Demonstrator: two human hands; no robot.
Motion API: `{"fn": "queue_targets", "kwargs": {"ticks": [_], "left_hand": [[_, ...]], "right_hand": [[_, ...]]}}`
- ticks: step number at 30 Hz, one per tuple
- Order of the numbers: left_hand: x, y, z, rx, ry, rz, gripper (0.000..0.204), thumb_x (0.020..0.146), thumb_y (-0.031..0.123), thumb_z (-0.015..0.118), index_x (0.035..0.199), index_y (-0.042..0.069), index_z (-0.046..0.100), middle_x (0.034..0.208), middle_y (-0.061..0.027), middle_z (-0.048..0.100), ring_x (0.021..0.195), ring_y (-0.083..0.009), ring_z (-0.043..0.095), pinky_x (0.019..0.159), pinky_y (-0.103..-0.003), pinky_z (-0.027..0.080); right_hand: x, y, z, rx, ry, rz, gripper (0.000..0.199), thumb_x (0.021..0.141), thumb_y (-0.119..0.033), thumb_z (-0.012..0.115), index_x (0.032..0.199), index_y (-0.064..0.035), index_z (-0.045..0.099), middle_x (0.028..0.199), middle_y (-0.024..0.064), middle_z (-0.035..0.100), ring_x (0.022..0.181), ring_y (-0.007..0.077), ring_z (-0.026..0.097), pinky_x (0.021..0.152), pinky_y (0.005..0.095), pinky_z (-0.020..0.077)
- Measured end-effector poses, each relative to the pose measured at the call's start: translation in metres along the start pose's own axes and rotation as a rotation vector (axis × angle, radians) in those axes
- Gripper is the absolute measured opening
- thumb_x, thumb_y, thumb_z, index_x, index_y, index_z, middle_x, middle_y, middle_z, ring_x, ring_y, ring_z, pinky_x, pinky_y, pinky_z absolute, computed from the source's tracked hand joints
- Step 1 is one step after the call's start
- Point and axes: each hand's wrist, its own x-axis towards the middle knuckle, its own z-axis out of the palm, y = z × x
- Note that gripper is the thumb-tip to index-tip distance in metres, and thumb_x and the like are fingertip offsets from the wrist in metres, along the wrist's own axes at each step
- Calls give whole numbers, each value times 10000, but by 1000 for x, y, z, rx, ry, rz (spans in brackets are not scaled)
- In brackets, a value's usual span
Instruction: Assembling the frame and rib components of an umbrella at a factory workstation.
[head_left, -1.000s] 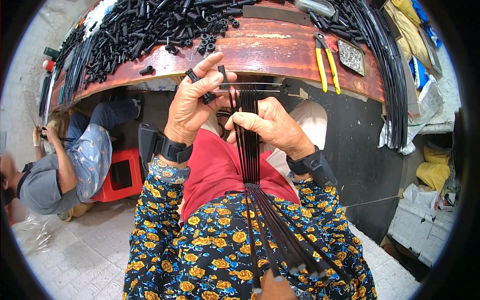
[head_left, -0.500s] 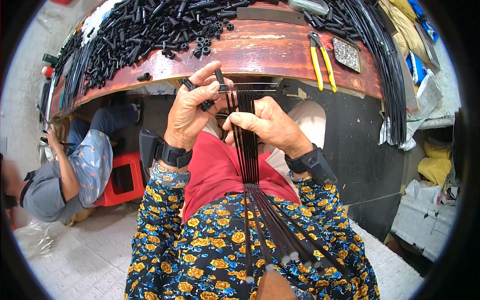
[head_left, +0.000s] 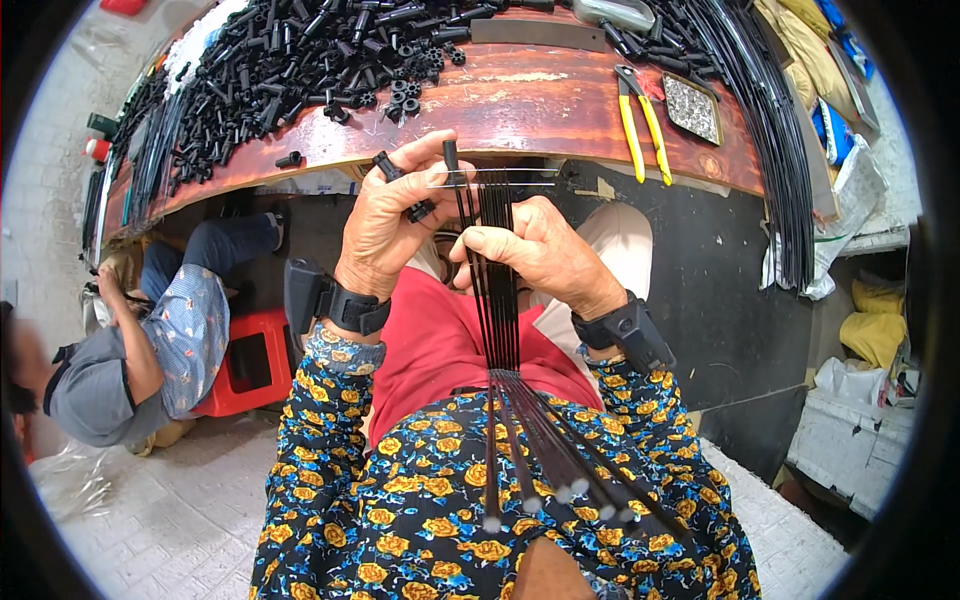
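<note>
My right hand [head_left: 535, 250] is closed round a bundle of thin black rods [head_left: 503, 330], thumb lying across its front. The rods run down over my lap, fanning out into pale-tipped ends. Two thin silvery wires [head_left: 520, 184] cross the top of the bundle. My left hand [head_left: 385, 215] pinches at the wires' left ends, beside a short black tube [head_left: 450, 156] standing on one rod. A black plastic fitting [head_left: 418, 211] is tucked among the left fingers, and another dark knobbed end [head_left: 386, 165] sticks out above them. The exact fingertip contact is partly hidden.
Ahead stands a reddish wooden table [head_left: 540, 110] with a heap of black plastic fittings [head_left: 300, 60]. Yellow-handled pliers [head_left: 645, 135], a tray of small metal pieces [head_left: 691, 109] and long black rods [head_left: 785, 160] lie at right. Another person [head_left: 110, 380] sits at left near a red stool [head_left: 250, 365].
Both hands keep their hold. My left hand and the short black tube have shifted slightly right. The rods' lower ends have swung a little upward in view.
</note>
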Motion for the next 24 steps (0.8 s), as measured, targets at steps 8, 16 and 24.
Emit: {"fn": "queue_targets", "kwargs": {"ticks": [8, 16, 24], "left_hand": [[3, -5, 5, 15, 61, 24, 361, 879, 60, 638, 1231, 17, 576, 1059, -158, 679, 865, -205, 695, 768, -313, 580], [-13, -8, 17, -29, -3, 59, 504, 837, -17, 612, 1324, -55, 487, 1191, -201, 616, 1053, -253, 639, 871, -349, 552], [-18, 4, 44, 285, 252, 58, 332, 894, 74, 653, 1202, -35, 592, 1036, -122, 681, 831, -127, 648, 718, -240, 524]], "right_hand": [[-3, -3, 5, -52, 116, -24, 263, 895, -195, 567, 827, 40, 666, 674, 86, 662, 636, 130, 647, 584, 264, 513], [3, 15, -6, -49, 83, -63, 249, 907, -192, 572, 856, 32, 668, 703, 66, 667, 642, 121, 645, 577, 255, 520], [9, 10, -7, -258, 50, -131, 272, 887, -204, 565, 806, 37, 660, 650, 85, 664, 610, 124, 645, 560, 260, 506]]}}
